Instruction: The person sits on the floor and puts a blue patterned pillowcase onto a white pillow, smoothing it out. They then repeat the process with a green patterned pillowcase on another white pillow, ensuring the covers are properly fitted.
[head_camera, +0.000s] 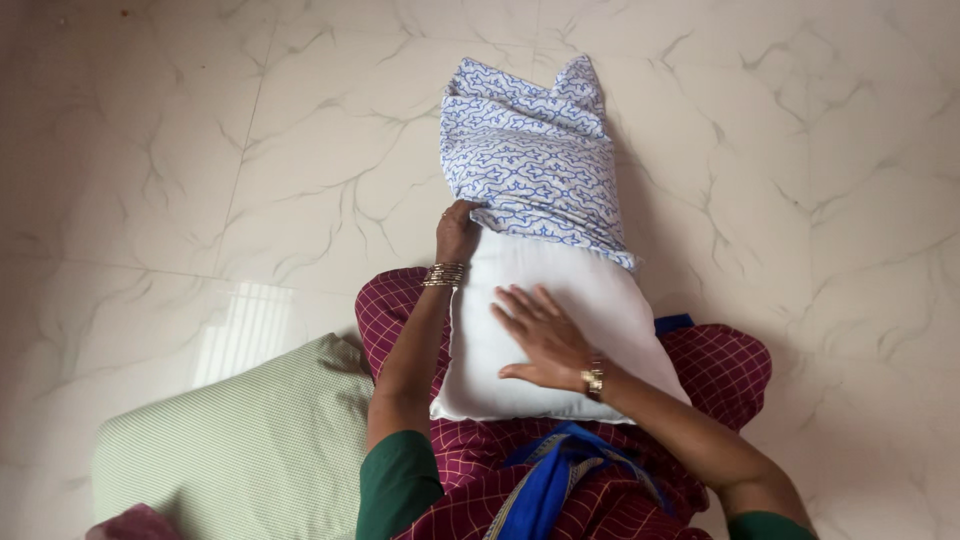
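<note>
A white pillow (600, 300) lies on my lap, its far half inside a blue-and-white patterned pillowcase (530, 150). My left hand (457, 232) grips the near left edge of the pillowcase, with bangles on the wrist. My right hand (543, 335) lies flat on the bare white part of the pillow, fingers spread, a watch on the wrist.
A green checked pillow (240, 450) lies on the floor at my left. I sit on a white marble-tiled floor (200, 150), in maroon checked clothing (720, 365) with a blue cloth (545, 485) at my waist.
</note>
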